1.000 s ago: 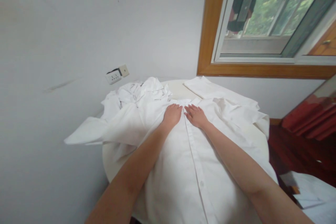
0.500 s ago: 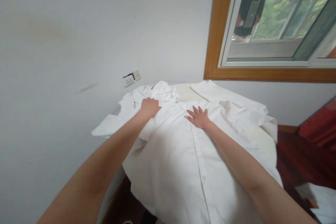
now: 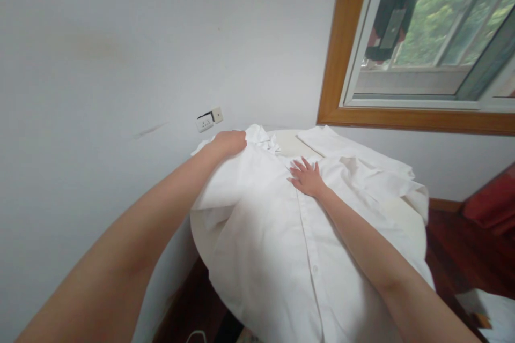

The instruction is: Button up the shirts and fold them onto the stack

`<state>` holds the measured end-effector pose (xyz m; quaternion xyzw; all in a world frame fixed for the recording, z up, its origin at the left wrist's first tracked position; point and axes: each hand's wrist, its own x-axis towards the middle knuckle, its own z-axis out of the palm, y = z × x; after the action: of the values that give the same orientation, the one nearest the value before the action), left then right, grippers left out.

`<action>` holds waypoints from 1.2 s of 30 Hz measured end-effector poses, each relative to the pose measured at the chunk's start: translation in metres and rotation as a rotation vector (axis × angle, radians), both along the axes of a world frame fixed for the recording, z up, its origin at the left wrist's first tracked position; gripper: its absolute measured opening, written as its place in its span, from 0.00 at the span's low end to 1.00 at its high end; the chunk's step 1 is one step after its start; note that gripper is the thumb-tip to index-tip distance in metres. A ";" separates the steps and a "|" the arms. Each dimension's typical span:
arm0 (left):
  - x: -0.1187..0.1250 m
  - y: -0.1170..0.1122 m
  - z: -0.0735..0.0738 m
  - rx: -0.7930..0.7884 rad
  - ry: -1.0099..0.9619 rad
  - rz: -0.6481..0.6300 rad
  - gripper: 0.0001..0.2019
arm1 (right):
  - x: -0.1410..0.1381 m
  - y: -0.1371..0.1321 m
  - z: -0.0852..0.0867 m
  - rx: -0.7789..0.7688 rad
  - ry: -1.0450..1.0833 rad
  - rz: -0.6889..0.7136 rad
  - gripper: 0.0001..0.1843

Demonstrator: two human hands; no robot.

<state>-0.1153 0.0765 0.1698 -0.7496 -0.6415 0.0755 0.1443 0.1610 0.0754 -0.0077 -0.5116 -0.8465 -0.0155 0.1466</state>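
Note:
A white button-front shirt [image 3: 281,257] lies spread over a small round table [image 3: 201,225], its button placket running toward me. My right hand [image 3: 308,177] rests flat on the shirt near the collar, fingers spread. My left hand [image 3: 229,143] is closed on the shirt's left sleeve and shoulder cloth [image 3: 237,177], which it holds lifted off the table. A crumpled heap of white cloth [image 3: 261,136] lies just behind that hand.
A folded white garment [image 3: 346,150] lies at the table's far right. The white wall with a socket [image 3: 209,119] stands close on the left. A wood-framed window [image 3: 422,59] is at the upper right. Dark red floor [image 3: 462,246] shows on the right.
My left hand left the collar, went left to the sleeve, gripped it and lifted it up and inward. My right hand stayed flat on the shirt.

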 end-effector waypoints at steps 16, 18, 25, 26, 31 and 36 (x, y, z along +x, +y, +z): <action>0.102 -0.017 -0.025 -0.033 -0.204 -0.069 0.21 | -0.015 -0.003 -0.006 -0.157 0.022 0.159 0.32; 0.118 -0.020 -0.034 -0.071 -0.252 -0.096 0.21 | -0.014 -0.003 -0.007 -0.144 0.041 0.169 0.30; 0.134 -0.020 -0.059 -0.557 -0.481 -0.320 0.18 | -0.007 0.006 -0.007 -0.151 0.282 0.237 0.26; 0.127 -0.017 -0.059 -0.613 -0.529 -0.311 0.19 | -0.005 0.006 -0.007 -0.164 0.354 0.257 0.24; 0.082 0.009 -0.059 -0.241 -0.383 -0.326 0.21 | 0.002 0.008 -0.006 -0.270 0.661 0.225 0.21; 0.069 0.020 -0.085 -0.256 -0.347 -0.615 0.26 | 0.004 0.012 -0.011 -0.313 0.778 0.121 0.16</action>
<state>-0.0461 0.0966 0.0848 -0.9210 -0.3864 -0.0197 -0.0456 0.1651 0.0877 -0.0186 -0.4447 -0.7488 0.3159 0.3764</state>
